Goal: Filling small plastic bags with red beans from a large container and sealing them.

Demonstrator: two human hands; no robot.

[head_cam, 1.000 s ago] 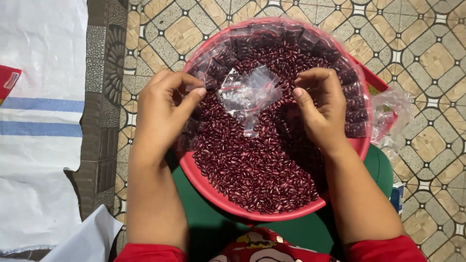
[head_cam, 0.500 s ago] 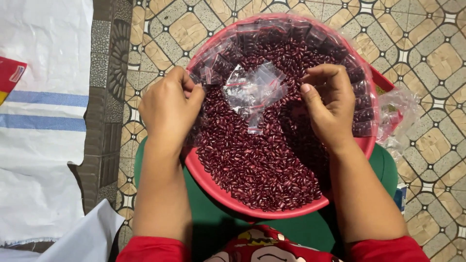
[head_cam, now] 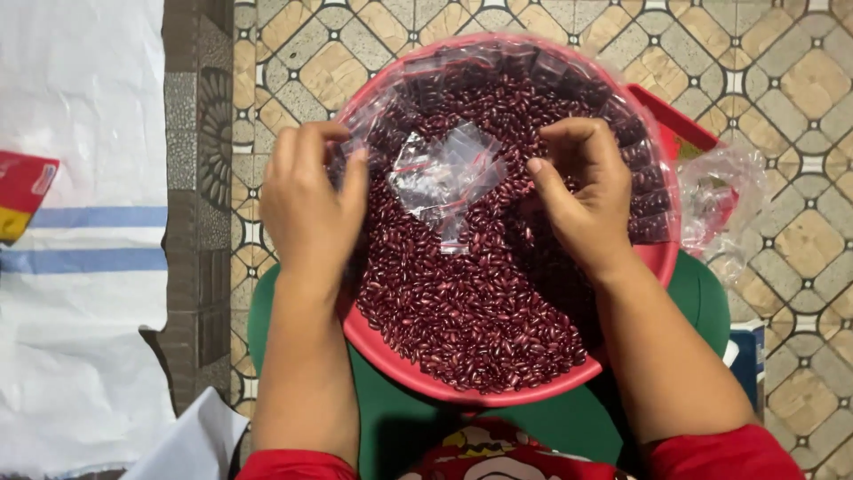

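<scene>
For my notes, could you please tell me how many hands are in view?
2. The left hand is at the red basin's left rim; the right hand is over the beans at right. None seems hidden.

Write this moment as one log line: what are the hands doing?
left hand: over basin rim | right hand: over red beans | small clear bag: between hands, on beans
</scene>
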